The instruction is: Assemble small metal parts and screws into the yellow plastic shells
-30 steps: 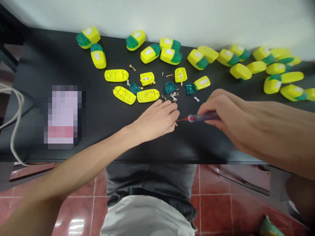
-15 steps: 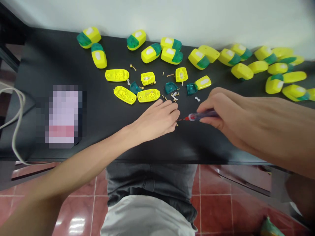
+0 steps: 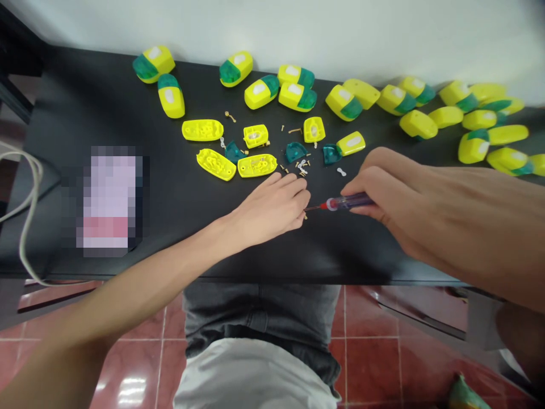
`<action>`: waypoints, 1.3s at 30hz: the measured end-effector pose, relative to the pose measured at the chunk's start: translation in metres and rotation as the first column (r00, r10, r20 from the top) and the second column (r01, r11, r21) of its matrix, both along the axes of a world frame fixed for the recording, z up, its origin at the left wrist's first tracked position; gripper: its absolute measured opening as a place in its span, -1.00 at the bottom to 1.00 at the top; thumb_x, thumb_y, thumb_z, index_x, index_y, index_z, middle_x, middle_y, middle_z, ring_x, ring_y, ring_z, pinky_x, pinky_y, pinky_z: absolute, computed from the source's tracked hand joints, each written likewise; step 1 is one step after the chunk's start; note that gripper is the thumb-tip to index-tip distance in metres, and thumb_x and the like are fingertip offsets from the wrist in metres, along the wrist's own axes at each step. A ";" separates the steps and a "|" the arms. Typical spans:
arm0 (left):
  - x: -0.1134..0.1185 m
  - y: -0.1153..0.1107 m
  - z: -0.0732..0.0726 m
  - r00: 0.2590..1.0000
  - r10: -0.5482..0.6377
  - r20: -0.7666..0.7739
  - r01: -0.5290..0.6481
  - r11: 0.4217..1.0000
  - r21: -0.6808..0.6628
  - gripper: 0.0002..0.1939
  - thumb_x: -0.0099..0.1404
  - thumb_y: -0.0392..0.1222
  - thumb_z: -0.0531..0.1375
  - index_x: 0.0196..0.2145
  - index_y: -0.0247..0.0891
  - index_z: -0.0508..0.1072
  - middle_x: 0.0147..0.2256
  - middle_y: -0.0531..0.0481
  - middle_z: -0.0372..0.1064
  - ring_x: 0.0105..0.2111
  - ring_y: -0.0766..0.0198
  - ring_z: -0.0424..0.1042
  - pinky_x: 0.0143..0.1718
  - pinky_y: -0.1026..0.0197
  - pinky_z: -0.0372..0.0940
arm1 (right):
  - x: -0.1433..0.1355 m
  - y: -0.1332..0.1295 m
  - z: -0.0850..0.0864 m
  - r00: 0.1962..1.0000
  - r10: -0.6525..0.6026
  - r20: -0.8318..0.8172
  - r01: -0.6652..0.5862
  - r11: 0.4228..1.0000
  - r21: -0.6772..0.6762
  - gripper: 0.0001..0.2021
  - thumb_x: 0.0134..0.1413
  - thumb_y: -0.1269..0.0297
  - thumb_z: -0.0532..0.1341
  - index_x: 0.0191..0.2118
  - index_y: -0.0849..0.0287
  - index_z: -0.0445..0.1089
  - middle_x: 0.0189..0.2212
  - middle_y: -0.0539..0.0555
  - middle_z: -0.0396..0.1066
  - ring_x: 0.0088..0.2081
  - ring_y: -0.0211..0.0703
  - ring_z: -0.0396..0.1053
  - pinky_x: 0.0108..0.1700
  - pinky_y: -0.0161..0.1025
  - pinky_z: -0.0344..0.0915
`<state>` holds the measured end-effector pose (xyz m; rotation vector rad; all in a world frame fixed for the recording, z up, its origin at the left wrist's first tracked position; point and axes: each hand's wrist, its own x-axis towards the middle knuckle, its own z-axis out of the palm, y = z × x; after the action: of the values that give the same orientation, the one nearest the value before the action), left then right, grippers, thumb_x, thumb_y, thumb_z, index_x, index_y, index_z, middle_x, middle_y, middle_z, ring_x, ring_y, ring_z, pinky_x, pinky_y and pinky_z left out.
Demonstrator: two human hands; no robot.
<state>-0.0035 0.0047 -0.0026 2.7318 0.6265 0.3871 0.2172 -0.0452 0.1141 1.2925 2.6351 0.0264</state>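
My right hand grips a screwdriver with a clear purple handle and a red collar. Its thin shaft points left, and the tip meets the fingertips of my left hand. Those fingers are curled, back of the hand upward, low over the black table. What they pinch is hidden, apart from a small brass-coloured bit poking out beneath. Just beyond the left hand lie small screws and white clips, a green translucent cover and an open yellow shell.
Other yellow shells and yellow caps lie mid-table. Several yellow-and-green cases line the back by the wall, more of them at right. A blurred-out phone-like object and a white cable are at left.
The fingers of my right hand have shifted slightly on the screwdriver handle, baring more of it. My left hand stays in nearly the same place.
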 end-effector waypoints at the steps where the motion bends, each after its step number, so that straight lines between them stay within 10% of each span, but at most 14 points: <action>1: 0.000 0.000 0.000 1.000 0.001 -0.002 -0.001 1.000 0.000 -0.89 0.46 -0.28 0.19 -0.25 -0.34 0.49 -0.18 -0.17 0.48 -0.14 0.08 0.42 -0.19 0.11 0.12 | -0.002 0.002 0.001 0.999 0.048 -0.023 -0.047 0.999 0.005 -0.79 0.42 0.23 -0.08 -0.22 0.05 0.24 -0.33 0.04 0.27 -0.58 -0.17 0.18 -0.57 -0.15 0.07; 14: 0.000 0.000 0.002 0.999 0.004 -0.052 -0.005 0.999 -0.033 -0.88 0.48 -0.26 0.21 -0.23 -0.35 0.50 -0.16 -0.17 0.49 -0.12 0.09 0.44 -0.18 0.12 0.11 | -0.013 0.000 0.004 0.989 0.149 -0.019 -0.144 0.978 0.150 -0.76 -0.12 0.48 0.03 -0.38 -0.03 -0.03 -0.63 -0.11 0.08 -0.69 -0.10 0.20 -0.58 -0.15 -0.12; 29: 0.000 0.000 0.003 0.999 0.013 -0.051 -0.016 0.998 -0.056 -0.88 0.48 -0.26 0.21 -0.23 -0.35 0.51 -0.18 -0.16 0.49 -0.15 0.11 0.44 -0.18 0.11 0.13 | -0.005 0.002 0.000 1.000 0.014 0.001 -0.014 0.989 0.147 -0.64 0.44 0.06 -0.14 -0.38 0.00 0.17 -0.67 -0.03 0.17 -0.76 -0.08 0.11 -0.60 -0.21 -0.24; 39: -0.002 -0.002 0.007 0.999 0.021 -0.036 -0.025 0.994 -0.102 -0.87 0.49 -0.26 0.19 -0.22 -0.33 0.52 -0.16 -0.13 0.50 -0.14 0.12 0.41 -0.17 0.10 0.15 | -0.004 0.000 0.003 0.993 0.082 -0.083 -0.075 0.994 0.084 -0.82 0.29 0.36 -0.03 -0.34 -0.01 -0.05 -0.54 -0.07 0.08 -0.66 -0.10 0.10 -0.54 -0.14 -0.15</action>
<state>-0.0055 0.0032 0.0041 2.6410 0.6687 0.3047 0.2136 -0.0452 0.1172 1.2398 2.7839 0.0926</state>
